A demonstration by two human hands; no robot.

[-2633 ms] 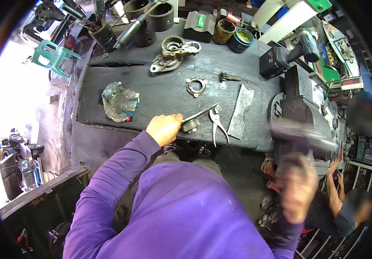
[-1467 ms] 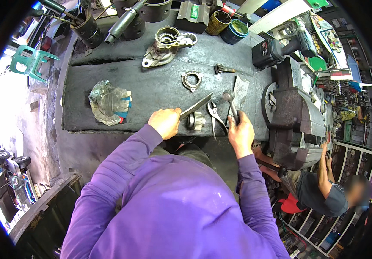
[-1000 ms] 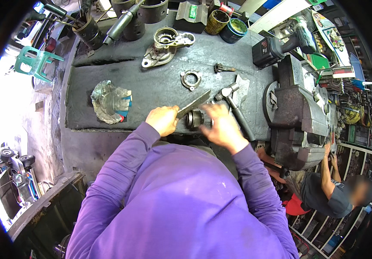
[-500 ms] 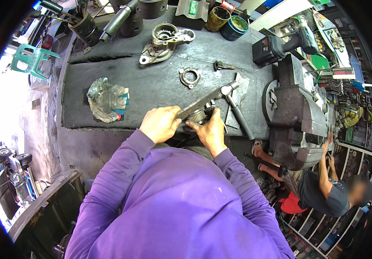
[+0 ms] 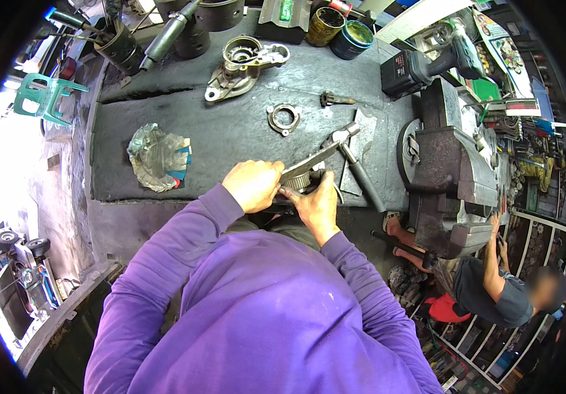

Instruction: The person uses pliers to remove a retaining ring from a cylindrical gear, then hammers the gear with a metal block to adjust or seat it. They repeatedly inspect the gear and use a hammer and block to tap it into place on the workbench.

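My left hand [image 5: 254, 185] is closed round the near end of a flat grey metal bar [image 5: 309, 162], which slants up to the right towards the hammer head. Below the bar is a round toothed gear part [image 5: 298, 181] at the bench's front edge. My right hand [image 5: 317, 205] grips it, thumb on the near side. The fingers hide much of the gear. Just beyond lies a hammer [image 5: 363, 176], its dark handle pointing towards me. Further back are a metal ring flange [image 5: 285, 119] and a small pinion shaft [image 5: 336, 99].
The dark bench [image 5: 197, 125] carries a cast metal housing [image 5: 240, 79], a crumpled plastic bag [image 5: 156, 157] and grease tins [image 5: 352, 41]. At right stand a bench vise [image 5: 450, 171] and a cordless tool [image 5: 420, 69]. Another person [image 5: 493, 282] works beyond the vise.
My left hand has shifted slightly along with the bar, whose angle is a little flatter. The right hand stays on the gear. The whole view has drifted slightly.
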